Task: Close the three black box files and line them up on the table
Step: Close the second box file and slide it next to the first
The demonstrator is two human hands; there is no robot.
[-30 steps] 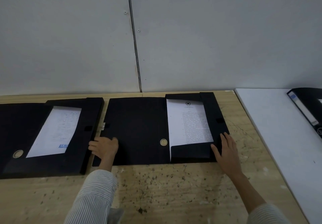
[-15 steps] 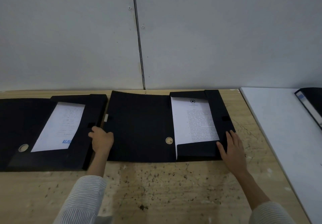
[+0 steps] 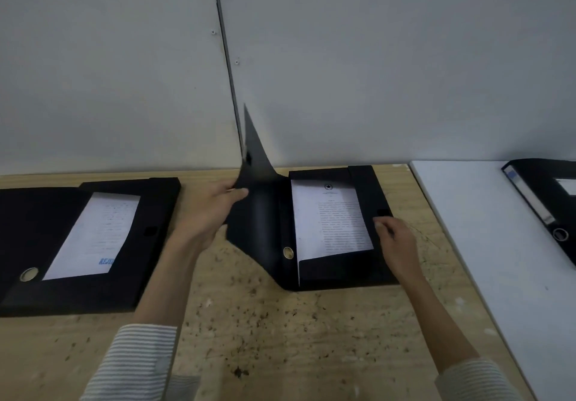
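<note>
Two black box files lie open on the wooden table [image 3: 280,338], each with a printed sheet inside. My left hand [image 3: 208,210] grips the cover [image 3: 258,201] of the middle box file [image 3: 339,269] and holds it raised almost upright, near the wall. My right hand [image 3: 396,241] rests with curled fingers on that file's right side flap, beside its white sheet [image 3: 330,216]. The left box file [image 3: 78,244] lies flat and open, untouched. A third black file [image 3: 542,201] lies at the far right, partly out of view.
A grey wall [image 3: 374,57] stands right behind the table's back edge. A white surface [image 3: 492,276] adjoins the table on the right and carries the third file. The front of the wooden table is speckled with dark spots.
My left hand took hold of the middle file's cover and swung it up from flat on the table. My right hand slid up along the file's right flap.
</note>
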